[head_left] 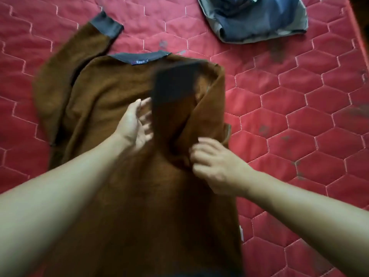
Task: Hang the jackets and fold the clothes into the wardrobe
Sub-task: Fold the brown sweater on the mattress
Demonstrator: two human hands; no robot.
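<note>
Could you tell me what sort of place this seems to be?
Probably a bedroom: a brown sweater is spread on a red quilted mattress, with a heap of blue-grey clothes lying nearby. No wardrobe is in view.

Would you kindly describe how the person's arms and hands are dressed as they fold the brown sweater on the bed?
Both forearms are bare as far as the picture shows, with no sleeves or cuffs in view. The left hand and right hand wear no gloves, and no watch, bracelet or ring is visible, though motion blur softens the fingers.
</note>
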